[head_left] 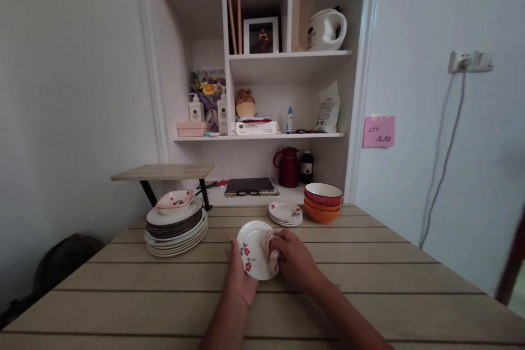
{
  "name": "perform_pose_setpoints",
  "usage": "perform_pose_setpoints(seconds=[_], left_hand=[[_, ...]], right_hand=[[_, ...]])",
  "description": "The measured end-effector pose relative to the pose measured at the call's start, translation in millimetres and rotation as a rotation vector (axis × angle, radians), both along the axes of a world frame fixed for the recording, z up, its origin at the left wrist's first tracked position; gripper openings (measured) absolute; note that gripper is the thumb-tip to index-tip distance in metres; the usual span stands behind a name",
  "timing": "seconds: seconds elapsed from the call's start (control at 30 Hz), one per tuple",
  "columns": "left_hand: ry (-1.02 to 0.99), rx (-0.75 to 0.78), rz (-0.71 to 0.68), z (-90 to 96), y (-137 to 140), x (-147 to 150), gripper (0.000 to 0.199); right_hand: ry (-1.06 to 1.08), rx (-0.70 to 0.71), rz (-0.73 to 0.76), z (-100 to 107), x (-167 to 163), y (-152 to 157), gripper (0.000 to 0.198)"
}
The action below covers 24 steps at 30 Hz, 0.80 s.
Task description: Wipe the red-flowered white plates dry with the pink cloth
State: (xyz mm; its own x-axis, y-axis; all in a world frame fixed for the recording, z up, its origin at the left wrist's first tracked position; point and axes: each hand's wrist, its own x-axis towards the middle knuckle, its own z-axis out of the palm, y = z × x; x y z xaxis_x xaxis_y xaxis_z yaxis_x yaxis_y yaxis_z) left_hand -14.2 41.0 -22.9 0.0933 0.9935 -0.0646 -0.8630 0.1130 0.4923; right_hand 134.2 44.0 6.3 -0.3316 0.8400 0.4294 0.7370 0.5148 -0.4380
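Note:
A small white plate [255, 240] with red flowers is tilted up above the table, its face toward me. My left hand [241, 279] grips it at the lower left, thumb along the rim and the other fingers behind it. Bunched in my right hand [293, 257] is a pale pink cloth [269, 246], pressed against the plate's right side. Behind the plate, a short stack of similar flowered plates [286, 212] lies on the table. Beside that stack stand nested bowls [323, 203], red on top and orange below.
At the left, a tall stack of plates [175, 232] carries a square pink-rimmed dish [175, 200]. Near it stands a small raised wooden shelf [163, 172]. Further back are a dark laptop [249, 185], a red jug [289, 168] and a dark bottle [306, 167].

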Motion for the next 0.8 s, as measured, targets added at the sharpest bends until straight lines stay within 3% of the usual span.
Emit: perform_pose_setpoints(seconds=[0.1, 0.23, 0.37, 0.53, 0.67, 0.8], left_hand=[[0.01, 0.013, -0.052, 2.7, -3, 0, 0.064], [0.028, -0.016, -0.21, 1.7, -6, -2, 0.071], [0.051, -0.007, -0.185, -0.5, -3, -1, 0.062], [0.004, 0.034, -0.126, 0.6, -1, 2, 0.059], [0.033, -0.014, -0.037, 0.9, -2, 2, 0.056], [0.066, -0.023, -0.037, 2.2, -4, 2, 0.058]], right_hand=[[-0.001, -0.059, 0.126, -4, -4, -16, 0.022], [0.044, -0.012, 0.296, -6, -22, -29, 0.025], [0.055, 0.084, 0.163, -3, -32, -15, 0.028], [0.021, 0.093, -0.074, -4, -13, 11, 0.04], [0.025, 0.015, -0.044, -10, 4, 9, 0.034], [0.05, -0.06, 0.067, -12, 0, -8, 0.03]])
